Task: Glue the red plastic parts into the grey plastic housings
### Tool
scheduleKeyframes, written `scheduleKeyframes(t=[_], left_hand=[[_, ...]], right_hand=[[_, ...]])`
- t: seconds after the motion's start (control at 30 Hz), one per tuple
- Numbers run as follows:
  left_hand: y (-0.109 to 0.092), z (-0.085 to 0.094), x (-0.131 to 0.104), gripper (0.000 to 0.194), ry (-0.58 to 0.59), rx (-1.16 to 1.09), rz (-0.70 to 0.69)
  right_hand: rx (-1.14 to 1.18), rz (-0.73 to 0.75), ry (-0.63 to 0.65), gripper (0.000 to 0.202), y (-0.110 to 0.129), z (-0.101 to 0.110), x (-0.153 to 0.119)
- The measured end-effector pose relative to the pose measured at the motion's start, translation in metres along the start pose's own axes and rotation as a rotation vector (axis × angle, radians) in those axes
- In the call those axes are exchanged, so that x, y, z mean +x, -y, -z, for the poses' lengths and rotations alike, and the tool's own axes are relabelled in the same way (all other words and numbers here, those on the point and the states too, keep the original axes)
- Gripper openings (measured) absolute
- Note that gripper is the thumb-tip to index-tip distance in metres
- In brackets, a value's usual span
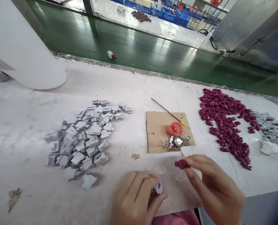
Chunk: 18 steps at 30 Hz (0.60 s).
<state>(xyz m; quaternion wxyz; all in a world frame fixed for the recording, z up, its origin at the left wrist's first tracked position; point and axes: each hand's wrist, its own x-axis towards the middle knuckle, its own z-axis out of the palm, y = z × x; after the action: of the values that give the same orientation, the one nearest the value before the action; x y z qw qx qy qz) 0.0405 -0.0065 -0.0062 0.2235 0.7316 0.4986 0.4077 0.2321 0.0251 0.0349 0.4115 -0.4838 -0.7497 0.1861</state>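
Observation:
Near the front edge of the white table, my left hand (139, 197) is closed around a grey plastic piece (159, 187), whose end with a dark opening faces right. My right hand (214, 184) pinches a small dark red piece (181, 164) between thumb and fingertips, apart from the grey one. A thin white item beside the red piece is too small to make out. Beyond my right hand lies a cardboard square (157, 125) bearing a red cup (174, 128), a round shiny object (178, 141) in a wet patch and a yellow-tipped stick (168, 111).
A heap of grey pieces (89, 131) spreads at the left, a heap of dark red pieces (225, 122) at the right, with more grey pieces (269, 126) beside it. A white cylinder (28, 47) stands back left. Behind the table runs a green belt (134, 47).

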Motion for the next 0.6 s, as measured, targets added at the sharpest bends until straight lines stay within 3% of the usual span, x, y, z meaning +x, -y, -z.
scheduleKeyframes(t=[0.23, 0.47, 0.6], left_hand=[[-0.001, 0.0, -0.002, 0.02, 0.048, -0.002, 0.037], [-0.001, 0.002, -0.003, 0.016, 0.039, -0.014, 0.046], [-0.003, 0.002, -0.003, 0.014, 0.055, -0.037, 0.065]], right_hand=[[0.151, -0.049, 0.024, 0.032, 0.019, -0.025, -0.03], [0.119, -0.008, 0.081, 0.036, 0.017, -0.025, -0.029], [0.057, 0.024, 0.205, 0.035, 0.018, -0.019, -0.03]])
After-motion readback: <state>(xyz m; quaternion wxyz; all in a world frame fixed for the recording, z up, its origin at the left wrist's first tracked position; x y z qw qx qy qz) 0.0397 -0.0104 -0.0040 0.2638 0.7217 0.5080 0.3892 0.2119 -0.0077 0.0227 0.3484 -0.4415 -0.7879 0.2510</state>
